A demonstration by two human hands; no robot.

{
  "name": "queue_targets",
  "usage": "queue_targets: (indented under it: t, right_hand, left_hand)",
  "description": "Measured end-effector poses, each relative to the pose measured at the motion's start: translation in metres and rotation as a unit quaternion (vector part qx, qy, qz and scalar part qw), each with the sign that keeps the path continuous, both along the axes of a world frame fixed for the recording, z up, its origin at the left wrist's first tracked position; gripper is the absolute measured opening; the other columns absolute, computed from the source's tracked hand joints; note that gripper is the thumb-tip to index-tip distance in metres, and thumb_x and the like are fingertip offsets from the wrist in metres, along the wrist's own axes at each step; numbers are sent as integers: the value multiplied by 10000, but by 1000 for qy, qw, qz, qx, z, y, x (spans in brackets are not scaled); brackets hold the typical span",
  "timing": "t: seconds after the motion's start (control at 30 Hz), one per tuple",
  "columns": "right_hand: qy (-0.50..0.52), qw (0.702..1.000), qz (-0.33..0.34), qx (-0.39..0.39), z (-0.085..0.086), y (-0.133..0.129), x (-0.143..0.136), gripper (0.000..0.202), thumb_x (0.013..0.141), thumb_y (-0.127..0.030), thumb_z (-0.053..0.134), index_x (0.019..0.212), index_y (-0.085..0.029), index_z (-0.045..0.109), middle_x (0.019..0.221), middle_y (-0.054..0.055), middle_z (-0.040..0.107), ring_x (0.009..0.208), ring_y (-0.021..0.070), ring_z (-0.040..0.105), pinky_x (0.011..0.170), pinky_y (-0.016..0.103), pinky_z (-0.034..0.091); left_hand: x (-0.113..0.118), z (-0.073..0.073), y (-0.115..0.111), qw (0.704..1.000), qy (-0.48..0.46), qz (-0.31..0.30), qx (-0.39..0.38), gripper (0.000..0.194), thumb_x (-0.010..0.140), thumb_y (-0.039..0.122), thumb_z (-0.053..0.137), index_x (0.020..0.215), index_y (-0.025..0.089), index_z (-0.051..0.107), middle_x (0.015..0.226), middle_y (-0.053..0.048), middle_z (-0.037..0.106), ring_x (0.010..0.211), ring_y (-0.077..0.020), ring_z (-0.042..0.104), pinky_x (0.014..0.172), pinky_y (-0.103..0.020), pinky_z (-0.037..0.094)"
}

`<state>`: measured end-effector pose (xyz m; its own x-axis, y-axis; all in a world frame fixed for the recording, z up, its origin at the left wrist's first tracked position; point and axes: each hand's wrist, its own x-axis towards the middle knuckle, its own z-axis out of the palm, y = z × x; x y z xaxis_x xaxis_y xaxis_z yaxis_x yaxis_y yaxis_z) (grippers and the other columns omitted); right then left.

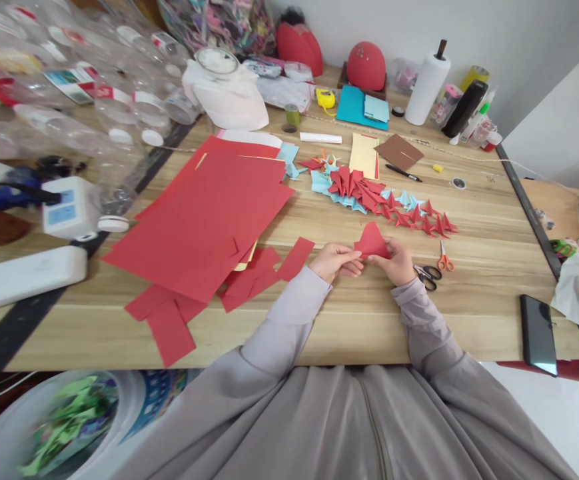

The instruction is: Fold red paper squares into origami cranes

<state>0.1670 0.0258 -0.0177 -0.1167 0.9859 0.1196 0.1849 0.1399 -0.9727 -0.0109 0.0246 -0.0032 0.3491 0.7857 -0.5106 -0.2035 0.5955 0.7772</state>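
Note:
A small piece of red paper (372, 240), bent or partly folded, is held above the table between my two hands. My left hand (338, 261) pinches its left corner between thumb and fingers. On the other side, my right hand (395, 261) grips the lower right edge, thumb in front. Just beyond lie folded red paper stars (414, 217) in a row with light blue folded pieces (336, 193). Black-handled scissors (428, 275) rest close to my right hand, and orange-handled scissors (445, 257) lie a little farther right. Red paper strips (296, 259) are left of my left hand.
Large red paper sheets (209, 220) are stacked at the left. Plastic bottles (119, 100) crowd the far left, near a white power strip (24, 280). A phone (539, 333) lies at the right front edge. A bin (129, 407) with paper scraps stands below the table.

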Motion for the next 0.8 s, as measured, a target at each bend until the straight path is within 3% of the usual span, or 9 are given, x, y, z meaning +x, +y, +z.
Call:
queue_targets:
  t: [0.13, 0.33, 0.53, 0.8]
  right_hand:
    - [57, 997, 41, -45, 5, -1, 1, 442, 564, -368, 785, 934, -186, 625, 881, 38, 715, 798, 202, 660, 770, 359, 531]
    - [66, 996, 49, -35, 6, -2, 1, 431, 512, -360, 817, 874, -194, 652, 888, 32, 714, 856, 208, 659, 832, 363, 520]
    - [188, 976, -12, -113, 8, -4, -1, 464, 574, -411, 784, 956, -212, 611, 764, -15, 687, 559, 132, 636, 579, 296, 543]
    - [234, 962, -45, -134, 7, -5, -5, 441, 511, -345, 827, 864, -193, 610, 656, -33, 680, 504, 113, 603, 529, 264, 526]
  left_hand:
    - [-3, 3, 1, 999, -20, -36, -4, 203, 673, 251, 755, 716, 67, 679, 666, -96, 707, 504, -142, 647, 484, -226, 547]
    - [-9, 0, 4, 992, -19, -124, -19, 184, 665, 238, 760, 684, 69, 690, 639, -109, 706, 468, -125, 628, 430, -178, 510]
    - [-9, 0, 3, 994, -74, -78, -10, 121, 730, 185, 702, 761, 69, 689, 660, -86, 710, 469, -103, 622, 460, -178, 521]
    - [-8, 1, 0, 990, -92, -105, 31, 248, 615, 231, 790, 774, 70, 687, 702, -89, 715, 474, -118, 626, 442, -192, 517]
